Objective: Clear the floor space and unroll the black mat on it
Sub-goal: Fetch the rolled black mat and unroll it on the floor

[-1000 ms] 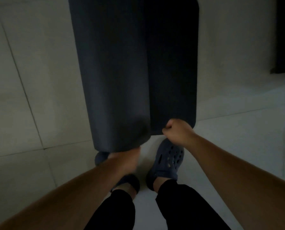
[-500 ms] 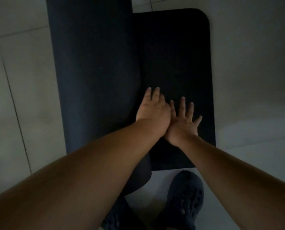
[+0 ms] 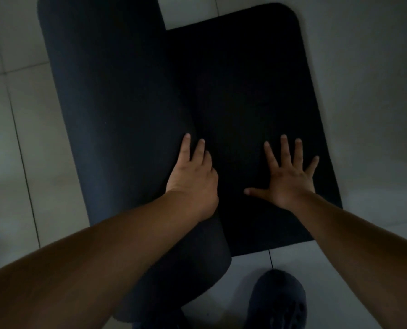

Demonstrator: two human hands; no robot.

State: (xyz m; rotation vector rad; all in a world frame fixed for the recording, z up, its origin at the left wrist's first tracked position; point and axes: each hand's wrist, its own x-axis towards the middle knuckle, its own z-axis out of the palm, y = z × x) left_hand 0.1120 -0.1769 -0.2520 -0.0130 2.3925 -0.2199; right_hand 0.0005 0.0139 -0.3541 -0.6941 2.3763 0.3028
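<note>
The black mat (image 3: 233, 91) lies partly unrolled on the pale tiled floor (image 3: 363, 91). Its flat stretch, with rounded corners, spreads to the right of the still-rolled part (image 3: 107, 103), a thick dark cylinder running away from the person. The left hand (image 3: 194, 184) rests where the roll meets the flat stretch, its fingers (image 3: 185, 148) straight and close together against the side of the roll, gripping nothing. The right hand (image 3: 286, 181) lies palm down on the flat stretch, to the right of the roll, with fingers spread wide and thumb pointing toward the roll. Below the mat's near edge, a dark perforated clog (image 3: 278, 302) stands on the floor.
</note>
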